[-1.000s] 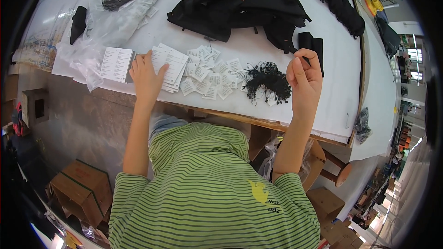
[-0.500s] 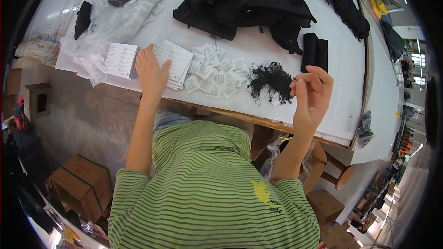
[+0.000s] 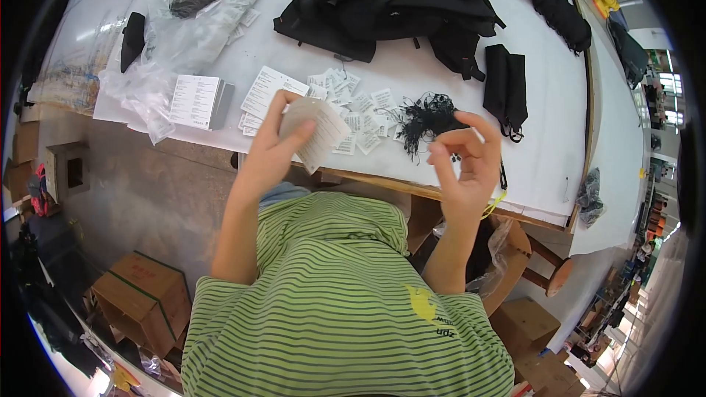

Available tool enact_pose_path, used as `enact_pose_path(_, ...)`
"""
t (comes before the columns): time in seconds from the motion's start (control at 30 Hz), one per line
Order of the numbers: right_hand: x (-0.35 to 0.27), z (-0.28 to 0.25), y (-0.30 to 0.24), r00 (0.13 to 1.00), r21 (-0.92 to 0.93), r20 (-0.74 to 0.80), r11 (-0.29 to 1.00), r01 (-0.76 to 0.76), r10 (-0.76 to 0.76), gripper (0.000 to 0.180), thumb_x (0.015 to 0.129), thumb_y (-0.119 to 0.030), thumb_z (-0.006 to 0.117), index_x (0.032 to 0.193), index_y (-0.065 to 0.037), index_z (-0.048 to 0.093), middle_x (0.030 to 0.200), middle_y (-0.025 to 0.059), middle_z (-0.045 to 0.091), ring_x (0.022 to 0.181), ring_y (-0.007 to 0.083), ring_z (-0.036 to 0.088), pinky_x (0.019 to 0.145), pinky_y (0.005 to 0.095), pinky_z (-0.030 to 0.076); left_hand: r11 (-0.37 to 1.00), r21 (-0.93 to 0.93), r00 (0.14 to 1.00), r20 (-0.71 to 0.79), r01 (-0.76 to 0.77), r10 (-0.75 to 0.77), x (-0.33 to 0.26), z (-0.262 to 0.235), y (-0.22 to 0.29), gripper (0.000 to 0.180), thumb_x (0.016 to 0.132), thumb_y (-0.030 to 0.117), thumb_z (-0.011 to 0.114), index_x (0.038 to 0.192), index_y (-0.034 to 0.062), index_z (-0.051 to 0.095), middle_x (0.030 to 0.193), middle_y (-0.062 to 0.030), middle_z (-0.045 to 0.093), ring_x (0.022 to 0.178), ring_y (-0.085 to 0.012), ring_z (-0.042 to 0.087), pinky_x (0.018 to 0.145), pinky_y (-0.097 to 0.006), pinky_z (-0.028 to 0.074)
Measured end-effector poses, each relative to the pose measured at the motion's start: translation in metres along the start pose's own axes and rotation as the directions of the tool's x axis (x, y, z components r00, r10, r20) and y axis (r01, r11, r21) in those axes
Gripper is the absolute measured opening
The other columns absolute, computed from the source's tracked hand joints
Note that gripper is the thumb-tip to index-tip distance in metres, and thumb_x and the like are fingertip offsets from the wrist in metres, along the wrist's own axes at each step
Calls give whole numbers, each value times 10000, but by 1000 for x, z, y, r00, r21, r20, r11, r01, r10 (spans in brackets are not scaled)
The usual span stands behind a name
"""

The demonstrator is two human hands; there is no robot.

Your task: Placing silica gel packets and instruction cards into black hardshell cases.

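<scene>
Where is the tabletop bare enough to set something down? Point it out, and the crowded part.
Free: the right side of the table, between the black strips and front edge; a narrower band between clothing and cords. Crowded: front middle, with cards, labels, cords, left hand and right hand.

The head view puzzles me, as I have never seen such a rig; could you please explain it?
No machine here: a person works bare-handed. Every picture comes from one wide fisheye camera worn on the head, looking down. On the white table lie black fabric, a stack of white cards, small white labels and a tangle of black cords. The left hand holds at least one pale card, blurred; the right hand is near the cords, its grip unclear.
</scene>
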State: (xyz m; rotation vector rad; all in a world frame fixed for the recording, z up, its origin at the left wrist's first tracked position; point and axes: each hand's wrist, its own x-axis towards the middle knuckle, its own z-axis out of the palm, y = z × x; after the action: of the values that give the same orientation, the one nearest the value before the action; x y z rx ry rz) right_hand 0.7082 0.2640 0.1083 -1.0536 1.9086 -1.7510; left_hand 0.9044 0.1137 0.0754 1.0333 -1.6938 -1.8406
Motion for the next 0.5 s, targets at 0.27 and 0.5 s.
enact_pose_path(0.27, -14, 31, 4, 982, 11, 143, 992, 126, -126, 482, 746, 88, 629, 1196, -38, 506, 736, 26, 595, 651, 87, 528, 629, 214, 437, 981, -172, 972, 199, -87, 121, -15, 52, 11, 374, 857, 117, 661, 1154, 53, 441, 928, -43, 532, 858, -108, 507, 744, -239, 420)
enact_pose_path(0.5, -16, 34, 3, 973, -34, 118, 979, 203, -198, 452, 736, 94, 630, 1162, -35, 551, 746, 24, 590, 629, 102, 536, 614, 225, 458, 938, 48, 940, 28, -342, 341, -14, 62, 9, 140, 783, -4, 669, 913, 10, 617, 859, -35, 544, 787, -140, 530, 667, -253, 421)
